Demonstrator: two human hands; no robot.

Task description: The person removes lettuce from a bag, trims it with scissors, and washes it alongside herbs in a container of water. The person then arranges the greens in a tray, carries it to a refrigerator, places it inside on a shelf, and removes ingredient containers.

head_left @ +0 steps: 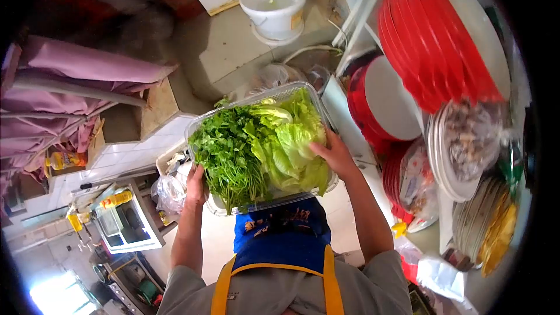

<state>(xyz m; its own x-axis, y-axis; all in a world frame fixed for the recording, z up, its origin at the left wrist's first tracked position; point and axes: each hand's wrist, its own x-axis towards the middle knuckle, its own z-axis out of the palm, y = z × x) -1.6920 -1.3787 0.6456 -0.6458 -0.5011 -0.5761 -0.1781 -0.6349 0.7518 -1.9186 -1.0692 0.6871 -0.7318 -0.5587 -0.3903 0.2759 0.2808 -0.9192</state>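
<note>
In front of my blue apron I carry a clear plastic basket (286, 199) of greens. Its left half holds a bunch of leafy herbs (227, 154) that looks like cilantro, with the stems toward me. Lettuce (294, 140) with pale green leaves fills the right half. My left hand (196, 184) grips the basket's left edge near the front corner; the fingers are partly hidden under it. My right hand (333, 154) clasps the right edge, with the thumb over the lettuce and the other fingers out of sight below the rim.
A white bucket (273, 9) stands on the tiled ledge ahead. On my right, a rack holds red-and-white plates (437, 41), a large round red-and-white dish (391, 99) and bagged goods (475, 134). Pink cloth (87, 64) hangs at left, above a yellow-labelled bottle (65, 160).
</note>
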